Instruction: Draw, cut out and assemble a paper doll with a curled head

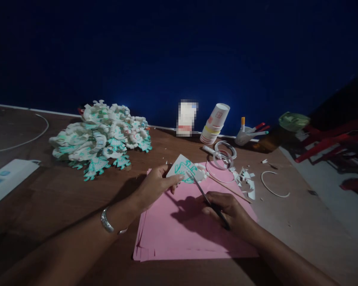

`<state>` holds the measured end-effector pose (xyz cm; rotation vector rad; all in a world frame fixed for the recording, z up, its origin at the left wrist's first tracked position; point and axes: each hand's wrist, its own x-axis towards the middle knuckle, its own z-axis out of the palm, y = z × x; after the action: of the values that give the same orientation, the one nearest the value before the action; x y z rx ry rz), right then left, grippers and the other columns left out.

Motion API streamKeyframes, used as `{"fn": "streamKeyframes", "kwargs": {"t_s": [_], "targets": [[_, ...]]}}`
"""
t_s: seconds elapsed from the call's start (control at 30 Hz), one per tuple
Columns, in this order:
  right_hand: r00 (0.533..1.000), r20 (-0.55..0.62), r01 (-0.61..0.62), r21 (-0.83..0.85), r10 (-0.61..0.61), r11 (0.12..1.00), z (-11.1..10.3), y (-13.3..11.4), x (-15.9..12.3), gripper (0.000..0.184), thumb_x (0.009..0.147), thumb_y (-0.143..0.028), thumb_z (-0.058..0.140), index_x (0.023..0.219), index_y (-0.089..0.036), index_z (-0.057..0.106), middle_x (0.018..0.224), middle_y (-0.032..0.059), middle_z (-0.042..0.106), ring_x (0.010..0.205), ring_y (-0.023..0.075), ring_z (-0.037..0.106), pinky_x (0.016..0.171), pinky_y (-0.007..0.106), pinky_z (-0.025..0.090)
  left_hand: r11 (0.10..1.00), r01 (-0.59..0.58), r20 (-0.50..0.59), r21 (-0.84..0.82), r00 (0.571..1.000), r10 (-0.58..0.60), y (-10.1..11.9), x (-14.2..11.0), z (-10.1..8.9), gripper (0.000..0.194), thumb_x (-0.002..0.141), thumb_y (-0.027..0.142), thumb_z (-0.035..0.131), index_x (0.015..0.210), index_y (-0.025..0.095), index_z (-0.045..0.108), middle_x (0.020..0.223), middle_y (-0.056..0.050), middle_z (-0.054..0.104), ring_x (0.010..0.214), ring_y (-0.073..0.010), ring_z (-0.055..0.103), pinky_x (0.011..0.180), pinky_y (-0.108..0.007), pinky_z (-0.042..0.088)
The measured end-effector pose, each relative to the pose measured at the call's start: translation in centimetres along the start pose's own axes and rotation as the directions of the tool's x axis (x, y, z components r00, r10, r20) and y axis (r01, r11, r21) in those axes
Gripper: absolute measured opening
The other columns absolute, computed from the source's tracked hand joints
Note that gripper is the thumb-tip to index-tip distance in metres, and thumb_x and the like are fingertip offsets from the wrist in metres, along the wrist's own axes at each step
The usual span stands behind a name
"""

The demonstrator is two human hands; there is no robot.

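Note:
Between the thumb and fingers of my left hand (161,180) is a piece of white paper (181,169) with a green drawing on it. My right hand (223,208) grips a pair of scissors (204,194) with dark handles. The blades point up and left and meet the paper's right side; how far apart they are I cannot tell. Both hands are above a stack of pink paper sheets (197,234) on the brown table. Part of the paper's lower edge is covered by my left thumb.
A heap of white cut-outs with green drawings (101,139) lies to the left. Stacked paper cups (216,123), a cup of markers (246,135) and tape rolls (225,153) stand at the back right. White paper scraps (247,180) lie beside the pink sheets. A white power strip (14,178) is far left.

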<state>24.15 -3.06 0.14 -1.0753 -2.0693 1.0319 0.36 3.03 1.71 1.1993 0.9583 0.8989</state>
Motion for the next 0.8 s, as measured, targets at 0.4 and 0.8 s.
{"fn": "streamKeyframes", "kwargs": {"t_s": [0.4, 0.8], "targets": [[0.998, 0.056, -0.004, 0.019, 0.003, 1.0, -0.05, -0.29, -0.04, 0.039, 0.099, -0.048, 0.053, 0.08, -0.015, 0.062, 0.073, 0.0019, 0.055, 0.065, 0.0125, 0.047, 0.061, 0.024, 0.037, 1.0, -0.015, 0.01, -0.004, 1.0, 0.015, 0.33, 0.31, -0.53, 0.025, 0.08, 0.035, 0.073, 0.071, 0.016, 0.059, 0.054, 0.003, 0.055, 0.052, -0.008, 0.049, 0.051, -0.022, 0.037], [0.992, 0.128, 0.016, -0.02, -0.013, 1.0, 0.3, -0.39, -0.24, 0.038, 0.1, -0.043, 0.052, 0.073, -0.016, 0.056, 0.069, -0.0004, 0.048, 0.06, 0.0111, 0.042, 0.057, 0.024, 0.033, 0.993, -0.104, -0.033, 0.059, 0.994, 0.106, 0.08, 0.9, -0.79, 0.023, 0.076, 0.033, 0.077, 0.071, 0.016, 0.062, 0.057, 0.004, 0.055, 0.051, -0.007, 0.048, 0.052, -0.021, 0.04]]}}
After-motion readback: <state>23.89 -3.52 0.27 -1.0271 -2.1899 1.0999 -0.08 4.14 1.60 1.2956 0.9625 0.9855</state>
